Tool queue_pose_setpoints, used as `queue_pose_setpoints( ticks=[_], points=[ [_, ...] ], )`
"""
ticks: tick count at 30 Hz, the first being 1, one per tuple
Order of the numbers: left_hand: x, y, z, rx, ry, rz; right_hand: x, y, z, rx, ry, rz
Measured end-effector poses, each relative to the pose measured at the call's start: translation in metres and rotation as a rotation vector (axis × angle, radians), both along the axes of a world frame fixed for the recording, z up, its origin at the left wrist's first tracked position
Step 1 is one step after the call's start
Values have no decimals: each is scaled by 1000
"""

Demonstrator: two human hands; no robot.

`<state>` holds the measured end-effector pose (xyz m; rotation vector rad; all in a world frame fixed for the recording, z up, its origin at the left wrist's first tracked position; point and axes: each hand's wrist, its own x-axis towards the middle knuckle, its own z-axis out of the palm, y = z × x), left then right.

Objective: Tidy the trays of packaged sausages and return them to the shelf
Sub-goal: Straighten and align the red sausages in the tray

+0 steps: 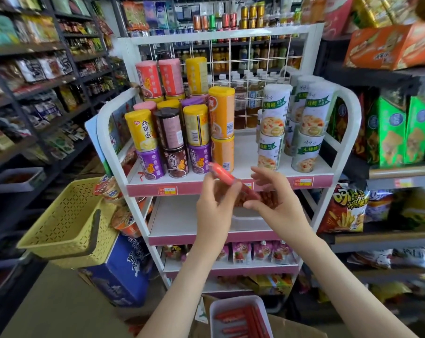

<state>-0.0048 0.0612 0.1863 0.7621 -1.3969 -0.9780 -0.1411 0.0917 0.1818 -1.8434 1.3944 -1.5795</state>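
In the head view, the left hand (215, 203) pinches a tilted red packaged sausage (224, 178) in curled fingers (221, 191) before the white shelf rack (246, 152), the right hand (278, 201) hovers slack and holding nothing beside its lower end, and a white tray of sausages (231, 300) lies well below both.

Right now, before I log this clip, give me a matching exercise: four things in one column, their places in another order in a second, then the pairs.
Things
1 packaged sausage
2 near white tray
3 yellow basket
4 white cans

Places
A top shelf of the white rack, right side
B in the grip of the left hand
C bottom edge of the view
D left of the rack

Pairs: 1-B, 2-C, 3-D, 4-A
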Motion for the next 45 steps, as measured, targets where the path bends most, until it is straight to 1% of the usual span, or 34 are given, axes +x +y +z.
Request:
queue_pose_setpoints(
  ticks=[2, 3, 4, 8, 10, 12, 13, 14, 15, 16, 17, 18, 19, 20, 21, 23, 26, 30, 33, 35, 36, 38, 39, 40, 41, 43, 45],
  points=[
    [-1, 2, 7, 254, 415, -199, -1, 1, -3, 0, -29, 4],
    [0, 1, 8, 333, 547, -249, 0, 3, -3, -19, -46, 12],
    [0, 1, 9, 385, 624, -278, 1, 5, -2, -40, -58, 19],
    [-1, 4, 8, 501, 735, -389, 6, 9, 4, -149, -15, 32],
    [1, 3, 5, 552, 787, -462, 7, 10, 5, -175, -27, 63],
    [2, 2, 0, 650, 808, -556, 10, 11, 6, -213, -6, 98],
    [2, 3, -3, 687, 777, -587, 11, 11, 5, -241, 31, 98],
    [2, 2, -7, 706, 701, -583, 11, 10, 4, -277, 81, 76],
    [2, 2, -10, 686, 570, -548, 11, 9, 3, -309, 133, 40],
    [2, 3, -15, 627, 394, -466, 10, 7, 1, -324, 166, 6],
    [3, 4, -20, 514, 206, -353, 10, 6, 0, -317, 173, -17],
    [5, 5, -23, 347, 41, -243, 9, 7, 0, -299, 162, -26],
    [6, 7, -27, 153, -87, -174, 9, 8, -1, -281, 146, -24],
    [7, 9, -30, -21, -188, -158, 9, 10, -1, -268, 131, -12],
    [7, 11, -34, -140, -276, -144, 9, 11, -1, -258, 120, 7],
    [5, 12, -40, -235, -365, -69, 12, 13, -2, -256, 118, 51],
    [5, 11, -47, -294, -350, 40, 16, 14, -4, -296, 148, 70],
    [7, 8, -50, -375, -357, 72, 14, 13, -10, -313, 176, 76],
    [8, 7, -52, -322, -438, 53, 10, 9, -18, -209, 206, 71],
    [9, 7, -58, -189, -545, -30, 9, 8, -26, -52, 184, 65],
    [9, 8, -62, -116, -594, -87, 8, 9, -33, 44, 122, 61],
    [9, 5, -76, 24, -640, -167, 6, 12, -50, 218, -80, 27],
    [11, 3, -85, 87, -663, -173, 2, 13, -62, 272, -162, -9],
    [14, 1, -98, 146, -705, -166, -4, 12, -76, 320, -201, -56],
    [19, 0, -114, 210, -760, -162, -11, 13, -93, 386, -202, -99],
    [31, -1, -151, 341, -911, -149, -22, 12, -132, 584, -164, -173],
    [43, 1, -198, 461, -1119, -145, -30, 17, -180, 782, -123, -222]
  ],
)
